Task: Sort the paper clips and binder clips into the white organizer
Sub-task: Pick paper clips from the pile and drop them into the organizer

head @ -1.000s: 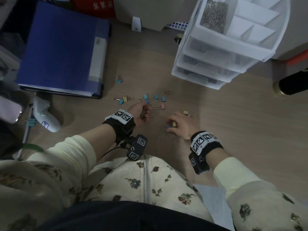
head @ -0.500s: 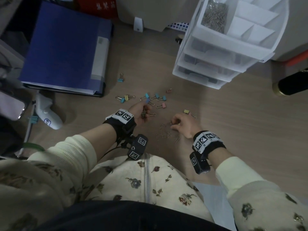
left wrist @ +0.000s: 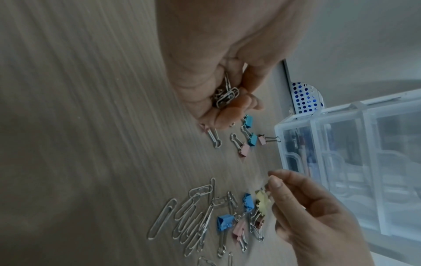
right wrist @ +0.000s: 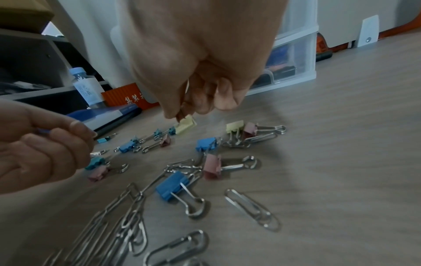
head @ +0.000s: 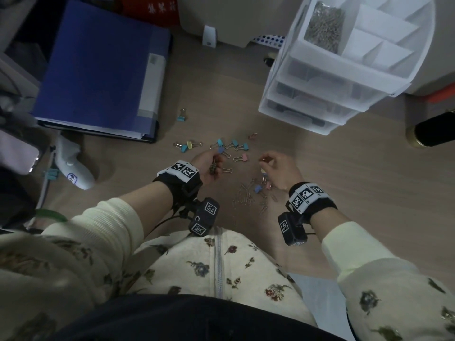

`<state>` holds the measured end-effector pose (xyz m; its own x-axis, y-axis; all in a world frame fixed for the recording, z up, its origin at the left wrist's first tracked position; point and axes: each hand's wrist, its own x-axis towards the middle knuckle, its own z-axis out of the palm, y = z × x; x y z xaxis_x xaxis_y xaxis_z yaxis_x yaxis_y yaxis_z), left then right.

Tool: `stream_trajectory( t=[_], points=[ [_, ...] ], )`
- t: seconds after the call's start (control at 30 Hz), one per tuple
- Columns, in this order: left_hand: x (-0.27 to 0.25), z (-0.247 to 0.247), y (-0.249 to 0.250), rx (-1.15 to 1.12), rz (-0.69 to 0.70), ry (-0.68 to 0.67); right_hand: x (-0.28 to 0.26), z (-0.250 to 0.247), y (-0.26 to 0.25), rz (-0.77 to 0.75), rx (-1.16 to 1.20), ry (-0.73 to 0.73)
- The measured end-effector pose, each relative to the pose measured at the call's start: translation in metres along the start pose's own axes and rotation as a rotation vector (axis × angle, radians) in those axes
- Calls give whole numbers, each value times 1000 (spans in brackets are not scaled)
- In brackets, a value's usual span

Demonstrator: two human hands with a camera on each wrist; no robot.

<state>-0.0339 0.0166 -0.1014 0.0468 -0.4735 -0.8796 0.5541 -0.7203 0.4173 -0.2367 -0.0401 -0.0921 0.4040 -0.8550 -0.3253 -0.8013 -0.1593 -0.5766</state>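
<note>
Wood-grain floor (head: 344, 183) fills my view, with my floral-sleeved arms reaching forward over my lap. Up and to my left lies a blue ring binder (head: 98, 70), flat on the floor. Up and to my right stands the white organizer (head: 320, 94), a stack of clear drawers under an open divided tray; one tray compartment holds a heap of silver paper clips (head: 323, 25), while the neighbouring compartments I can see look bare white.

Between the two, loose coloured binder clips (head: 231, 146) lie scattered on the floor, teal, yellow and pink, with one teal clip off alone near the binder's corner. Closer to me sits a mixed pile of paper clips (right wrist: 127, 216) tangled together, with a blue binder clip (right wrist: 173, 185) and a pink binder clip (right wrist: 212, 169) lying against them.

My left hand (head: 209, 166) is held just above the floor, palm turned inward, fingers curled round a small bunch of silver paper clips (left wrist: 225, 95); its fingertips are just beside the scattered binder clips. My right hand (head: 278, 168) hovers above the mixed pile, wrist cocked and knuckles up, thumb and forefinger pinching a yellow binder clip (right wrist: 185, 124) that hangs below the fingertips, clear of the floor. The other fingers are folded loosely into the palm. The two hands are near each other but apart.
</note>
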Motion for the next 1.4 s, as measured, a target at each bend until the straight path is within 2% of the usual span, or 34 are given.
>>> stream_trajectory(
  t=[0.17, 0.2, 0.33, 0.5, 0.67, 0.9, 1.03, 1.2, 1.4],
  points=[
    [0, 0, 3, -34, 3, 3, 2, 4, -5, -74, -111, 62],
    [-1, 0, 4, -39, 4, 4, 1, 4, -5, -97, -143, 41],
    [-2, 2, 3, 15, 1, -9, -6, 10, 0, -196, -285, -195],
    [-3, 2, 2, 36, 6, -13, -10, 14, -1, -127, -553, -210],
    [-6, 1, -1, 77, 19, -11, -9, 23, -11, -70, -588, -233],
    [-9, -8, -5, 70, 29, 0, -19, 35, -21, -126, -664, -201],
    [-11, -11, -8, 53, 22, -14, -26, 32, -22, -99, -639, -193],
    [-8, -15, -14, 38, 24, -48, -29, 26, -35, -68, -483, -132],
    [-14, -16, -19, 8, -9, -147, -31, 35, -63, -251, -176, -101]
  ],
)
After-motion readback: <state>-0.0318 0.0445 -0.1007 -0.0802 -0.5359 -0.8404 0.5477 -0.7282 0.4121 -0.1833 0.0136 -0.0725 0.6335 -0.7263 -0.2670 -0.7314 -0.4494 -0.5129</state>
